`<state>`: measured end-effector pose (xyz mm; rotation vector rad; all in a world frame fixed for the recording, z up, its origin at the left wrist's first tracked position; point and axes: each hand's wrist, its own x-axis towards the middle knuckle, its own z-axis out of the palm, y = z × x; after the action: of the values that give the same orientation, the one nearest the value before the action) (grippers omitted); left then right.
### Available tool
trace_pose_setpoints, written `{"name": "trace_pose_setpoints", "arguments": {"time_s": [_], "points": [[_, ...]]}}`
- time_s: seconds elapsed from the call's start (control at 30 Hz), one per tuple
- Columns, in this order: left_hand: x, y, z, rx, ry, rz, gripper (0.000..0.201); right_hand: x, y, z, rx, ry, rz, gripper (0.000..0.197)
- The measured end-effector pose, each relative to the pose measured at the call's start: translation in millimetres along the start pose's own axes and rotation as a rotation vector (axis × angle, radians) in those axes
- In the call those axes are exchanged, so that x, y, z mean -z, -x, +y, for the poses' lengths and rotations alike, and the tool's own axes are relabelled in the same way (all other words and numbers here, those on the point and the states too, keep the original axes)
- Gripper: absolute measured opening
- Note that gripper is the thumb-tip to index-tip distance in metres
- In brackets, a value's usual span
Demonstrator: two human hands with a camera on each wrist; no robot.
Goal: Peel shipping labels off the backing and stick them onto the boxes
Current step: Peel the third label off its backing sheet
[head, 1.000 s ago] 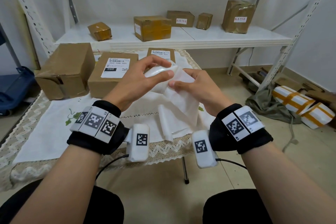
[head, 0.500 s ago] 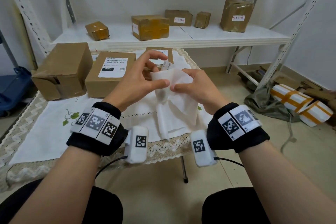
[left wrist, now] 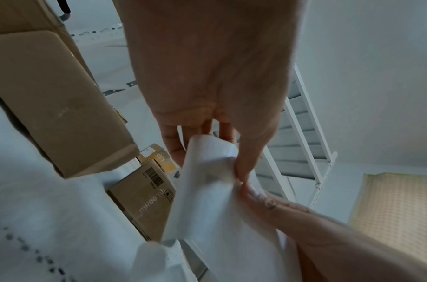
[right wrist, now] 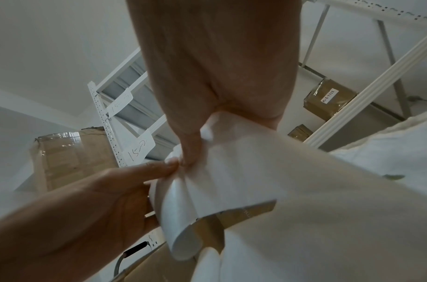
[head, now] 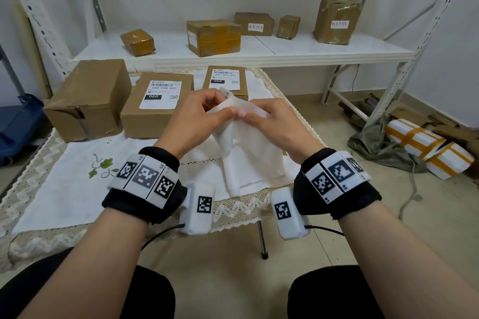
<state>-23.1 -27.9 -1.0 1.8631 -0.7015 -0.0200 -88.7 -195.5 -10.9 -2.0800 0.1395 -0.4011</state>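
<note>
Peeling is under way in the head view: left hand [head: 197, 114] and right hand [head: 269, 122] pinch the label sheet [head: 248, 142] above the table [head: 51, 189]; two far boxes [head: 158, 103] wear labels, the left box [head: 85, 98] none visible. Left wrist view: thumb and fingers [left wrist: 243, 164] pinch the curling label. Right wrist view: both thumbs meet on its edge.

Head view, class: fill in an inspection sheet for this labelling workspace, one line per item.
Surface: white embroidered tablecloth with lace edge.
Job's things: white label sheet held up; two brown cardboard boxes already labelled; large unlabelled brown box.
Clutter: nothing seen.
Grippers: left hand and right hand both pinch the sheet's top edge.
Cables: black wrist-camera leads; grey cord on floor.
Surroundings: white metal shelf holding five taped parcels; white orange-taped bundles on floor.
</note>
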Motion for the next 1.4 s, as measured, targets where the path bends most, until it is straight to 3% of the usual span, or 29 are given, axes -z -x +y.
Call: {"name": "trace_pose_setpoints", "arguments": {"time_s": [0.17,0.5,0.63,0.77,0.97,1.4], "points": [[2,-1,-4,0.027,0.051,-0.012,0.013,-1,1,-4,0.043,-0.14,0.043,0.012],[10,-2,1,0.137,0.187,-0.004,0.027,3,4,-11,-0.167,-0.357,0.087,0.02],[10,-1,1,0.142,0.196,-0.009,0.027,7,6,-12,-0.187,-0.383,0.006,0.016],[9,2,4,0.112,0.15,-0.034,0.029,6,7,-11,-0.185,-0.261,-0.088,0.034],[12,3,4,0.103,0.099,-0.053,0.024,10,4,-8,-0.182,-0.106,-0.087,0.021],[5,1,0,0.097,0.013,-0.09,0.022,5,1,-2,-0.216,0.073,-0.055,0.021]]}}
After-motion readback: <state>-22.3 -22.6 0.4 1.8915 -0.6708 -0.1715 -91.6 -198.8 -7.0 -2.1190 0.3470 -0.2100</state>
